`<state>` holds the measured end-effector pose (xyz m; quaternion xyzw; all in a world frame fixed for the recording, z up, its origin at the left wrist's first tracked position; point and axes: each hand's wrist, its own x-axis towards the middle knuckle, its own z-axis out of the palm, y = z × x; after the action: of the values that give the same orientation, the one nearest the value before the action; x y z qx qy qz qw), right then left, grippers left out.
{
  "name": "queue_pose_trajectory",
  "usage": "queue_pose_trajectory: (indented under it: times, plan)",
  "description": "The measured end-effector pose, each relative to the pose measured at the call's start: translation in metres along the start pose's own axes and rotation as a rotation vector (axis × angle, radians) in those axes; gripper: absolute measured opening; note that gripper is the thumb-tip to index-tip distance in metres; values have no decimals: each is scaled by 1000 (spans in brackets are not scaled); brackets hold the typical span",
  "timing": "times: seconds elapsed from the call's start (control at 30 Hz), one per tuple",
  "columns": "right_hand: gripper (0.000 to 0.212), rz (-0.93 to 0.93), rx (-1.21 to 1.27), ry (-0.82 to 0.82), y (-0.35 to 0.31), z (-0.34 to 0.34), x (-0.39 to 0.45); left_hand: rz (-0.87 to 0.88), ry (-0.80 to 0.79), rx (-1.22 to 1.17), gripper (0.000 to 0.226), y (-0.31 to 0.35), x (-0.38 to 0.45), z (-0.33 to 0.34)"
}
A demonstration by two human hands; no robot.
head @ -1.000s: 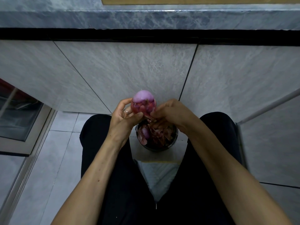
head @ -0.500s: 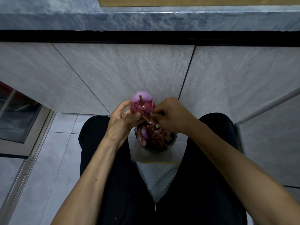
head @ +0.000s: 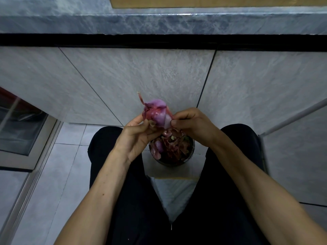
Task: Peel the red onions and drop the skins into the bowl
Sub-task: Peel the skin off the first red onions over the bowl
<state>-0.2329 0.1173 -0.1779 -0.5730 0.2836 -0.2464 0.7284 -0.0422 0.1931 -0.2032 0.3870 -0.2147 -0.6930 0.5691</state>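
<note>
The onion point(head: 156, 113) has been turned since approx. half a second ago: then its stem end pointed toward the camera, now the dry stem tip sticks up and to the left, and a larger pale, peeled side is shown. It has also been lifted a little higher above the bowl point(head: 192, 152). This is judged to mean that the peeling is well advanced, w/ only the dark red skin on the left side and near the stem left to be removed. The onion is held from the left by the left hand point(head: 134, 138), fingers and thumb curled against its lower side. On the right side a thin flap of skin is pinched by the right hand point(head: 192, 124), thumb and fingertips closed on it, so both grips are narrow and occupied. The onion is round and smooth; the peeled part looks glossy, light purple to whitish, while the remaining skin is darker, wrinkled and papery. The bowl is dark and round, it stands on the floor between the knees, directly under the hands, and it is filled w/ thin, curled, reddish-brown skins; one purple rounded piece lies at its left side, whether a whole onion cannot be told. The wall tiles behind are grey and matt.
</note>
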Motion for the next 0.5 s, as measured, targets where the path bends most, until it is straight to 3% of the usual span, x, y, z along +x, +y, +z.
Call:
queue_pose_trajectory:
  times: [0.13, 0.3, 0.4, 0.5]
  plan:
    - [24, 50, 209, 138, -1, 9, 6, -16, 14, -40, 82, 0, 1, 2]
    - [30, 43, -385, 300, 5, 15, 5, 9, 173, -34, 46, -5, 3, 0]
    - [40, -83, -692, 390, 17, 22, 9, 24, 185, -23, 43, -6, 3, 1]
    - [34, -230, -859, 452, 29, 20, 14, 6, 200, -17, 38, -5, 2, 3]
